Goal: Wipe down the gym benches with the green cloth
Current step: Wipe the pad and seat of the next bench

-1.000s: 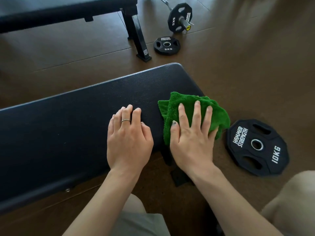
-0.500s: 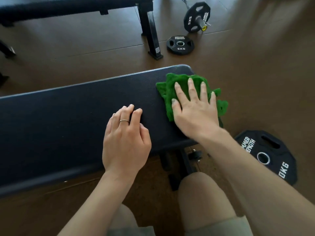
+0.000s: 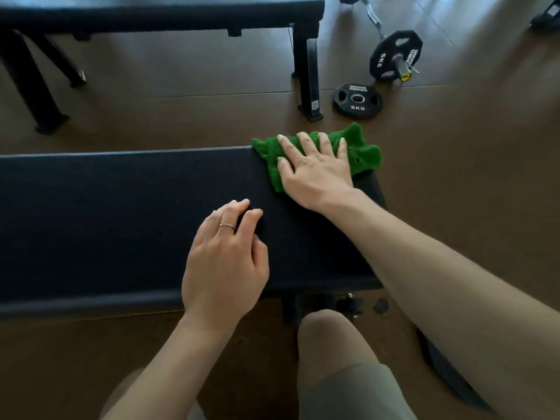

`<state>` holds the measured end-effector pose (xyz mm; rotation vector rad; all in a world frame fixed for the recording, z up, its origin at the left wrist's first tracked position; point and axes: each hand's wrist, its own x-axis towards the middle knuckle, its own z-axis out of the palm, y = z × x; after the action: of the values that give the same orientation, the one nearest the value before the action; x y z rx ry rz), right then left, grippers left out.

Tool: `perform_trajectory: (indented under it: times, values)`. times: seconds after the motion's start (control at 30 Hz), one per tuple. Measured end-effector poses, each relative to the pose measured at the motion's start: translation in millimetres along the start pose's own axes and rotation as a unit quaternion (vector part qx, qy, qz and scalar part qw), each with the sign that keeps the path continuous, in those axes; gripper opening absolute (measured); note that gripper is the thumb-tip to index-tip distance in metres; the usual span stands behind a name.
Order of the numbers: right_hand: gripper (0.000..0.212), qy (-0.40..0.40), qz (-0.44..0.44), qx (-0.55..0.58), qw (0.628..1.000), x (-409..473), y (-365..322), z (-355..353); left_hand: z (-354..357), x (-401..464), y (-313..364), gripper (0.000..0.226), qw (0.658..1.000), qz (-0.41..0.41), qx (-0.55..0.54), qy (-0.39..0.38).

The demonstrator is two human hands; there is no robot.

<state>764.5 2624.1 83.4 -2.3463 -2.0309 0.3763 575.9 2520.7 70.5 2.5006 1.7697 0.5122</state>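
A black padded gym bench (image 3: pixel 106 222) runs across the view in front of me. The green cloth (image 3: pixel 362 153) lies bunched on its far right corner, part of it hanging past the far edge. My right hand (image 3: pixel 315 168) presses flat on the cloth with fingers spread. My left hand (image 3: pixel 227 259) rests palm-down on the bench pad near its front edge, fingers lightly bent, a ring on one finger.
A second black bench (image 3: pixel 157 16) stands farther back, its leg (image 3: pixel 309 83) on the brown floor. A 5 kg plate (image 3: pixel 357 100) lies flat beside that leg, and a loaded curl bar (image 3: pixel 394 56) behind it. My knee (image 3: pixel 330 338) is just below the bench.
My right hand has slid the cloth away from me, from the near right part of the pad to its far right corner. My left hand has stayed on the pad.
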Motion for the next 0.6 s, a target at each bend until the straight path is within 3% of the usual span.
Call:
perform_trajectory:
  times: [0.13, 0.2, 0.33, 0.43, 0.5, 0.6]
  values:
    - [0.057, -0.001, -0.137, 0.002, 0.991, -14, -40, 10, 1, 0, 1, 0.037, 1.000, -0.019, -0.002, -0.001]
    - [0.056, -0.006, -0.160, -0.001, 0.987, -9, -31, 5, 1, 0, 1, 0.036, 1.000, -0.019, -0.001, -0.004]
    - [0.060, 0.006, -0.066, -0.011, 0.998, 5, 34, -7, -1, 0, 2, 0.034, 1.000, -0.011, -0.011, -0.001]
    - [0.060, -0.026, 0.029, 0.081, 0.996, -9, 82, -12, 0, 1, 3, 0.033, 1.000, -0.017, -0.015, -0.001]
    - [0.061, -0.042, 0.074, 0.149, 0.985, -31, 85, -10, 0, 1, 2, 0.033, 1.000, -0.018, -0.015, -0.003]
    - [0.062, -0.040, 0.083, 0.105, 0.990, -83, 66, 0, 0, 1, 4, 0.034, 1.000, -0.020, -0.010, 0.001]
